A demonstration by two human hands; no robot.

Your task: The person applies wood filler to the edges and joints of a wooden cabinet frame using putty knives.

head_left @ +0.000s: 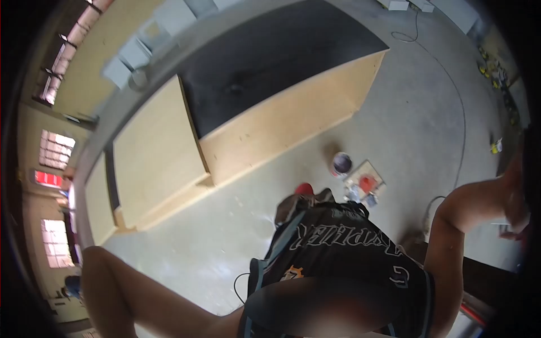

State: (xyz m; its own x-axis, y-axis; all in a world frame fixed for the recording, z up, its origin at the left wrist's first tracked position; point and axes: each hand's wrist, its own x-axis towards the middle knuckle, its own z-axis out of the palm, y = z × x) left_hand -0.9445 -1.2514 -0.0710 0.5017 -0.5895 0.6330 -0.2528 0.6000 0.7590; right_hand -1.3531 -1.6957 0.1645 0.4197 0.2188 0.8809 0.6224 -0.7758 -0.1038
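My right hand [514, 215] is at the far right edge, partly cut off by the dark rim of the view. Its fingers are dim and bent downward, and I cannot make out whether they hold anything. A small patch of red shows just below them. My left arm bends at the left, and its hand lies outside the picture. Ahead on the floor stands a long wooden box-like unit with a black top [270, 67] and a pale front side [287, 127]. A light wooden panel [158, 152] lies over its left part.
An open can [342, 163] with dark contents stands on the grey floor by my feet. Beside it a small board [378, 177] bears a red item and crumpled pieces. A cable [463, 129] runs along the floor at right. Pale boxes [174, 17] line the far wall.
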